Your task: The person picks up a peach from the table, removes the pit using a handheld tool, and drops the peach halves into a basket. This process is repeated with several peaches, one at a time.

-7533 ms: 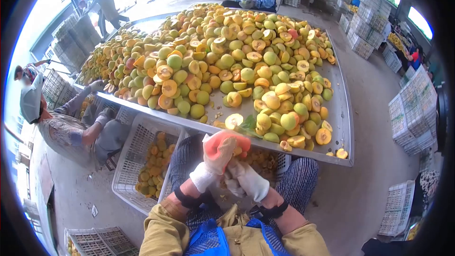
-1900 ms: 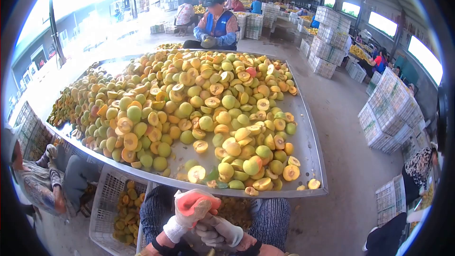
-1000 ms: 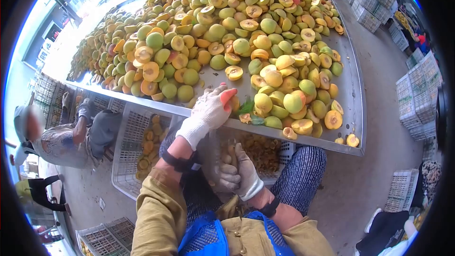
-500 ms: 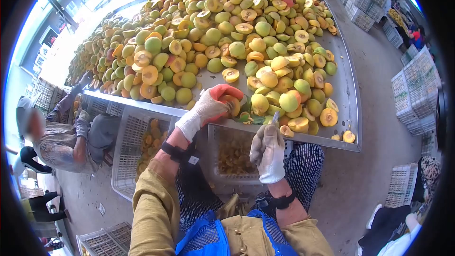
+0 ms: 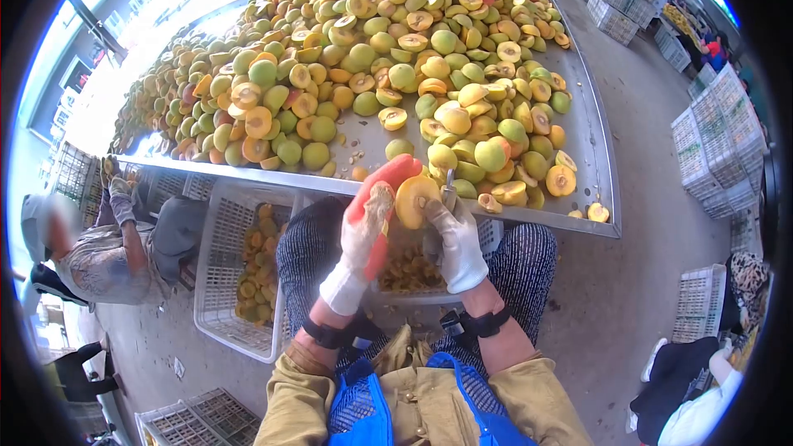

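Note:
In front of my chest, beyond the edge of a metal table (image 5: 330,186), my left hand (image 5: 369,227) grips a halved peach (image 5: 410,201), its orange cut face towards me. This hand wears a white glove with red-orange fingers. My right hand (image 5: 458,239), in a whitish glove, is closed around a small metal tool (image 5: 448,185) that points up; its full shape is hidden. The right thumb touches the peach half near its middle. Behind both hands lies a heap of whole and halved yellow-green peaches (image 5: 462,120).
A plastic crate (image 5: 216,297) with peach pieces stands left of my knees. Another crate (image 5: 491,235) with scraps sits between my legs. At the left a person (image 5: 116,248) works beside the table. Stacked crates (image 5: 719,144) stand at the right.
My left hand has drawn a peach back from the table edge towards me. My right hand has moved left to meet it, and the fruit's cut face now shows.

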The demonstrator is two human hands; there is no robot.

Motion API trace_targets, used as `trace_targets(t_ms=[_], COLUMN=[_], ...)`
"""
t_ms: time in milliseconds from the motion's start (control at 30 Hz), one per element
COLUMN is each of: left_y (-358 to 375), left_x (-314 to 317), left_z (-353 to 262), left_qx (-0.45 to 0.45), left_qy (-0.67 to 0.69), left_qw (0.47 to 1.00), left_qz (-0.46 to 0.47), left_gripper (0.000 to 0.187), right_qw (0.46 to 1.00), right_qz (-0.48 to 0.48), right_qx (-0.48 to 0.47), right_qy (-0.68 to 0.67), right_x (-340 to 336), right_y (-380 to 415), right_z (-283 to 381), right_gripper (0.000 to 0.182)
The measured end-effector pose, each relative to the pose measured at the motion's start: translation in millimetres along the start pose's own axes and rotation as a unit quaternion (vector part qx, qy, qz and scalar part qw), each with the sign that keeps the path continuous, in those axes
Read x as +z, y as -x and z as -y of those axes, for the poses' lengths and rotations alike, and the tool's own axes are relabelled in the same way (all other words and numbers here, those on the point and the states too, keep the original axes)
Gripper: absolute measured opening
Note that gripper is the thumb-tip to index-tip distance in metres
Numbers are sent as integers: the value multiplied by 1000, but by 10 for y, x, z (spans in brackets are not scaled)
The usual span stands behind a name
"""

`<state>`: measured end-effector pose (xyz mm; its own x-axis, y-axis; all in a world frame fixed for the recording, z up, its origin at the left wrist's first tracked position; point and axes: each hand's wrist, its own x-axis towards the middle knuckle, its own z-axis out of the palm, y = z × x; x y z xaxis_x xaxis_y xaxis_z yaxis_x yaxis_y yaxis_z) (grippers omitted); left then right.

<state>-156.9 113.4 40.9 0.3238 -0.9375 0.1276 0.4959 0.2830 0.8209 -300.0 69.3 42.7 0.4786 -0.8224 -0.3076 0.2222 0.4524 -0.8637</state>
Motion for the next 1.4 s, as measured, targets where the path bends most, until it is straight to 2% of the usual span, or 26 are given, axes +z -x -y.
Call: trace_targets(t_ms=[33, 67, 133, 200, 267, 300, 367, 400, 467, 600, 867, 967, 1233, 1400], left_y=[52, 83, 116, 108, 100, 79, 57, 66, 78, 123, 175, 211, 272, 275], left_x=[17, 84, 154, 42, -36, -65, -41, -31, -19, -81, -95, -82, -127, -152], left_z=[39, 120, 179, 284, 295, 285, 263, 236, 202, 274, 276, 262, 225, 220], left_qx=[-36, -47, -14, 3, 9, 7, 25, 10, -21, -32, -34, -44, -65, -33], left_qy=[11, 100, 93, 51, 29, 29, -5, 19, 67, 77, 31, 24, -25, -41], left_qw=[999, 994, 995, 998, 999, 998, 996, 996, 992, 989, 991, 990, 989, 991], left_qz=[24, 10, -37, -38, -44, -48, -82, -89, -101, -120, -129, -135, -134, -122], left_gripper=[76, 73, 68, 60, 55, 53, 50, 51, 53, 49, 48, 47, 49, 41], right_qw=[1000, 1000, 996, 981, 929, 935, 929, 925, 924, 915, 918, 924, 942, 953], right_qz=[0, -1, -9, -32, -64, -76, -38, -19, 9, 22, 31, 27, 41, 54], right_qx=[14, -13, -82, -169, -222, -237, -263, -275, -247, -222, -179, -178, -139, -121], right_qy=[-7, -10, 19, 85, 290, 251, 258, 262, 291, 337, 354, 338, 301, 271], right_x=[14, 19, 31, 51, -53, -55, 19, 36, 43, 61, 57, 80, 110, 153], right_y=[10, -3, -76, -158, -128, -131, -14, 28, 13, 11, -13, -5, 21, 44], right_z=[-27, -77, -235, -398, -409, -418, -276, -252, -354, -484, -621, -628, -808, -781], right_gripper=[39, 39, 35, 27, 23, 25, 25, 25, 26, 26, 26, 31, 26, 28])
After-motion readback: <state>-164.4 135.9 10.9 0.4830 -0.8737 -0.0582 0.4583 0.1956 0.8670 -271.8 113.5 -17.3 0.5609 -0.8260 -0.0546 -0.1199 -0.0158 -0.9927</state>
